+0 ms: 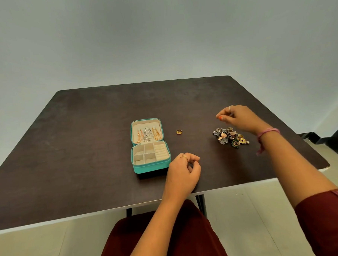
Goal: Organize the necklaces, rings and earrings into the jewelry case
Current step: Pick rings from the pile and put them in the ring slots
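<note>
My left hand is raised near the middle of the view, back toward the camera, fingers loosely curled, thumb and forefinger tips close together. Whether anything is pinched between them cannot be determined. A ring sits on one finger. The left forearm is bare and runs up from the lower centre. My right hand is extended farther out to the right, fingers curled inward, thumb and forefinger drawn together; any item between them is too small to confirm. A ring shows on one finger. The right wrist carries a pink thread band; the forearm is bare, with a maroon sleeve at the elbow.
</note>
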{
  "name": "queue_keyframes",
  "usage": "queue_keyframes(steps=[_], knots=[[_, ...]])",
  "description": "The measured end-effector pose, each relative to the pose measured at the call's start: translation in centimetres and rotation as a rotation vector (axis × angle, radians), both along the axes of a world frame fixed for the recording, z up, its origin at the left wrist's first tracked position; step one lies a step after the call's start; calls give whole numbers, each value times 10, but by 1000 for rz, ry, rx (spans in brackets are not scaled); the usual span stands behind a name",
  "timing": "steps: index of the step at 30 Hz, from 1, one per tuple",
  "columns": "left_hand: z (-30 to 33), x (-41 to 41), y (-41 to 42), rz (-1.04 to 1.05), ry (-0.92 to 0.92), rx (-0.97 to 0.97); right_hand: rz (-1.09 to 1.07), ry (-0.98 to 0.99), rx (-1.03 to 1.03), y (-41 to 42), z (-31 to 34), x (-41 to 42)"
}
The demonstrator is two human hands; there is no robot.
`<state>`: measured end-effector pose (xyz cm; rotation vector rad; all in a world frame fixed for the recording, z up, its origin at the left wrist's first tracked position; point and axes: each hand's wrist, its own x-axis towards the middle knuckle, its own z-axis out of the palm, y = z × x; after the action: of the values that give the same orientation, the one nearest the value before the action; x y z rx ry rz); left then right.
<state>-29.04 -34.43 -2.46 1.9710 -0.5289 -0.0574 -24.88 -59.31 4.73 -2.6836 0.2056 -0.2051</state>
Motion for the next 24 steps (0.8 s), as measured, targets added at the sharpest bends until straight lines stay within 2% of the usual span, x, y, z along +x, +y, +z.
queue_keyframes(steps=[5, 12, 20, 24], knots=[[1, 0, -2, -4, 2, 28, -32, 208, -139, -32, 0, -4], [3, -1, -2, 3, 19, 32, -63, 312, -152, -35, -6, -1], [2, -2, -2, 1, 25, 22, -67, 308, -104, -37, -12, -4], [2, -3, -2, 1, 18, 22, -120, 214, -33, -42, -16, -11]])
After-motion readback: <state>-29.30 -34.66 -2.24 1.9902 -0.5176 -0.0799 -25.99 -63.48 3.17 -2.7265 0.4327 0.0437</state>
